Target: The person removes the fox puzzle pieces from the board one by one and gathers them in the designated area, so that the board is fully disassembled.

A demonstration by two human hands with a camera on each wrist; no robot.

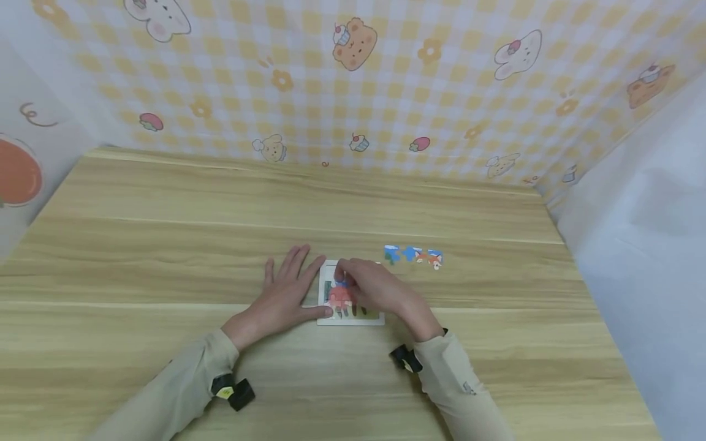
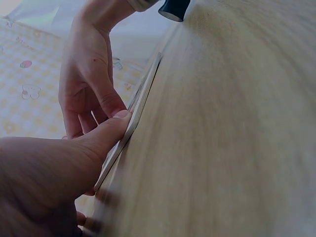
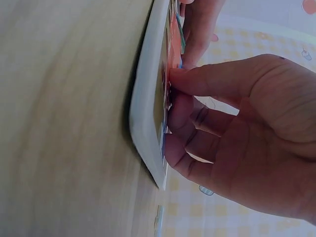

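A white-framed puzzle board (image 1: 350, 323) lies on the table, with red, green and blue pieces inside its frame. My left hand (image 1: 284, 300) is spread flat at the board's left side, its thumb resting on the lower left of the frame. Over the board, my right hand (image 1: 377, 288) has bent fingers and pinches a small blue piece (image 1: 341, 283) near the upper left; the fingertips partly cover it. In the right wrist view, a green-edged piece (image 3: 181, 37) stands tilted up from the board (image 3: 148, 98) beside the right thumb.
Several loose puzzle pieces, blue ones (image 1: 409, 253) and some with orange fox parts (image 1: 435, 260), lie on the wooden table (image 1: 276, 208) to the upper right of the board. A yellow checked cloth (image 1: 309, 110) hangs behind the table.
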